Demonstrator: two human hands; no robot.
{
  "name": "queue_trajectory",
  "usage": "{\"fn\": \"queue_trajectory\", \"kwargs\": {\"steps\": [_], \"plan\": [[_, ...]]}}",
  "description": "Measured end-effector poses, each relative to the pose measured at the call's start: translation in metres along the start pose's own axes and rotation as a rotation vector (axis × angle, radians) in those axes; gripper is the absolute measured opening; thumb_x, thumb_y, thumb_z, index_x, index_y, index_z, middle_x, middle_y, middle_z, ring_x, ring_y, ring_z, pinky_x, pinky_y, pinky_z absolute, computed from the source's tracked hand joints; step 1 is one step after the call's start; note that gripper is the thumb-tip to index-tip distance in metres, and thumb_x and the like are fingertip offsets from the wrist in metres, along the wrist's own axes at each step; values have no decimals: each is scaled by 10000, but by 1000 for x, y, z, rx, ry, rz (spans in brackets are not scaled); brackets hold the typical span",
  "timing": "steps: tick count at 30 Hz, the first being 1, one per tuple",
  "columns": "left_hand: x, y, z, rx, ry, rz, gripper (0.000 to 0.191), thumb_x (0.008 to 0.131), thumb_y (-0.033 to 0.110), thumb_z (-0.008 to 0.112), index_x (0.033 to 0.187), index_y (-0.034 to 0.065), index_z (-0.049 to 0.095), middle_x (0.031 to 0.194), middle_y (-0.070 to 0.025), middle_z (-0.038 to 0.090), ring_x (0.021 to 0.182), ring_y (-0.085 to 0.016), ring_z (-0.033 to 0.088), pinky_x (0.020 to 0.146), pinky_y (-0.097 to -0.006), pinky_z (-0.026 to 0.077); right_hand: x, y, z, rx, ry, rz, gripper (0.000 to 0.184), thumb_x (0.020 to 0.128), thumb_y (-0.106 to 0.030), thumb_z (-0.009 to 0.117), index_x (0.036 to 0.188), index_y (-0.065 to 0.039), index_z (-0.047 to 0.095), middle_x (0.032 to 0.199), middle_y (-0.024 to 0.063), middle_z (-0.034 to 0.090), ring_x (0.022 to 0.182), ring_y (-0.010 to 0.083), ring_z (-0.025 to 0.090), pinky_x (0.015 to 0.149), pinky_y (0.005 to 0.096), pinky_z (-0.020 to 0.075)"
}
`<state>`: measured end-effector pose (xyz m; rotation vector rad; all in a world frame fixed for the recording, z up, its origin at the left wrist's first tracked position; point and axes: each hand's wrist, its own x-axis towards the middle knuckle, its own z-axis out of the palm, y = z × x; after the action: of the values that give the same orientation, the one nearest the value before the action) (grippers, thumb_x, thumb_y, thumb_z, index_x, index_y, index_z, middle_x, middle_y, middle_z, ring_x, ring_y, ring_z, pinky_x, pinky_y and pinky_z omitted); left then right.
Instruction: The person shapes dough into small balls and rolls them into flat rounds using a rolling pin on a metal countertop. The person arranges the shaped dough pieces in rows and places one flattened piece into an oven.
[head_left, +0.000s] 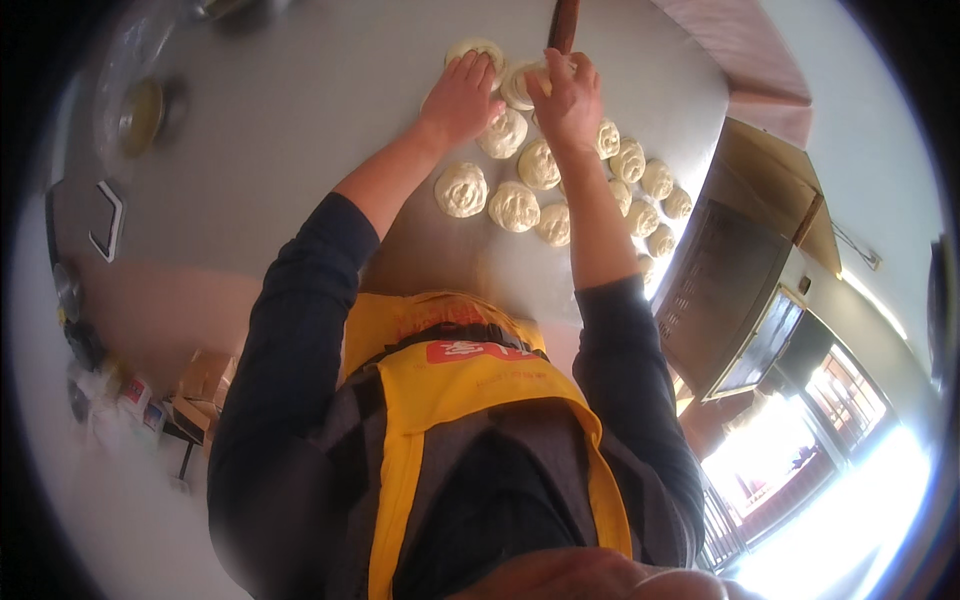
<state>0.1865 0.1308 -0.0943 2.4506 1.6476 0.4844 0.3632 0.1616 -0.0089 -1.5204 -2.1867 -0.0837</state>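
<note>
My left hand (463, 101) lies with its fingers on a flattened round of coiled dough (480, 49) at the top middle of the metal work table (300, 97). To its right, my right hand (568, 97) is over another dough round (516, 86), with thumb and fingers apart. The end of a brown wooden rolling pin (564, 26) shows just beyond its fingertips; whether they touch it, I cannot tell. Several spiral dough rounds (461, 190) lie below and between my hands, and smaller ones (658, 179) run off to the right. Some dough is hidden behind my right forearm.
A round dish (141, 118) stands at the table's left, beyond a white angular handle or bracket (109, 221). Cardboard boxes (202, 379) are at the lower left. A large metal appliance (724, 281) stands past the table's bright right edge, near a sunlit doorway.
</note>
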Motion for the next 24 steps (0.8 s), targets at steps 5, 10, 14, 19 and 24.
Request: {"fn": "queue_trajectory", "kwargs": {"steps": [5,10,14,19,24], "plan": [[8,-8,-3,-95,-68,11,563,983,281,619,1413,-66,510,1510,-230,478,1446,-392,398,1213,-496,307,-9,9,2,54,-81,10,439,839,-258,811,1246,-154,684,1274,156,607,1100,382,632,859,457,574],[-51,32,-30,-68,-25,178,551,957,252,640,1393,-65,528,1496,-213,494,1424,-382,421,1177,-492,358,-23,-20,-63,146,15,95,454,822,-199,836,1245,-133,684,1284,150,605,1102,363,647,856,446,579],[-77,64,-19,-256,-62,141,491,978,209,628,1395,-38,544,1512,-194,491,1460,-364,399,1192,-515,345,-47,-26,-67,106,13,161,465,806,-174,855,1238,-119,694,1265,147,618,1076,341,657,849,430,578],[-91,68,-27,-196,-127,110,512,958,218,657,1382,-46,546,1446,-180,534,1448,-373,404,1187,-526,340,-57,-42,-54,125,-28,120,441,808,-199,856,1220,-125,717,1264,146,623,1057,344,656,856,430,574],[-148,64,-46,-107,-207,87,644,961,339,657,1447,-50,493,1539,-180,455,1470,-353,379,1206,-503,321,-56,-49,-45,77,-61,-7,442,798,-231,842,1213,-133,726,1295,154,616,1113,362,628,891,446,565]]}}
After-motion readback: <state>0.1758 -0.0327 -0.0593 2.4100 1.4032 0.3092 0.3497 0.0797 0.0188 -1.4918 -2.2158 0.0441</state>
